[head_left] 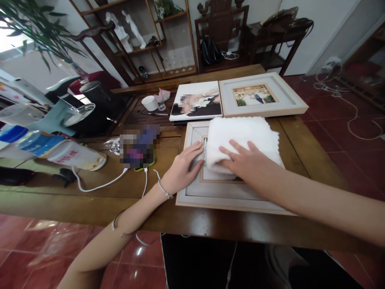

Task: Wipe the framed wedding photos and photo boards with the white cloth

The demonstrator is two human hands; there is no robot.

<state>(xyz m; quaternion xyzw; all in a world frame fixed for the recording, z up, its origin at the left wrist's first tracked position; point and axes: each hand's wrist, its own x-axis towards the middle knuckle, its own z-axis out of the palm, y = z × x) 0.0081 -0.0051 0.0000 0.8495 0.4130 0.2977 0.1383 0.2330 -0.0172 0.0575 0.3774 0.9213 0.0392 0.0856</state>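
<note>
A pale picture frame point(210, 192) lies flat on the wooden table point(90, 192) in front of me. A folded white cloth point(240, 136) covers its middle. My right hand point(249, 162) lies flat on the near edge of the cloth, fingers stretched out and pressing down. My left hand point(182, 168) rests on the frame's left border, fingers extended, holding it steady. A bracelet sits on that wrist.
Behind it lie a canvas photo point(197, 102) and a second framed picture point(261, 96). A phone point(140, 146) on a white cable, a plastic bottle point(54, 148), a white cup point(149, 102) and kettles stand to the left. Shelves and chairs line the back wall.
</note>
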